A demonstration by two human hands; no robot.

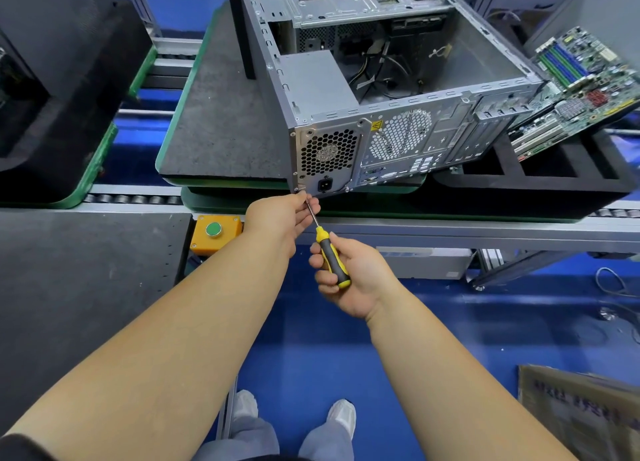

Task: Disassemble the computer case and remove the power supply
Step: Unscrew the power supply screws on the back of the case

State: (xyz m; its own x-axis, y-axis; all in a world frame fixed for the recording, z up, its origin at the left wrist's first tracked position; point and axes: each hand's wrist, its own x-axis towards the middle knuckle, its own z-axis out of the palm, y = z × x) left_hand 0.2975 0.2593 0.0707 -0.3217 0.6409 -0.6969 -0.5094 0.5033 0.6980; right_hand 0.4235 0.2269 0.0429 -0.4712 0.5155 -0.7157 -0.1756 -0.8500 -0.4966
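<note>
Open grey steel computer case (398,90) lies on its side on the dark foam pallet (221,121), rear panel toward you. Silver boxed power supply (327,155) sits in the near-left corner, fan grille facing out.

Your left hand (280,214) pinches the shaft of the yellow-and-black screwdriver (330,256) near its tip; your right hand (346,273) wraps the handle. Shaft runs up-left from right hand to the supply's lower-left corner. Tip seems seated on a screw there, though fingers hide it.

left hand (282,214) pinching, right hand (349,273) gripping, forearms extended
</note>
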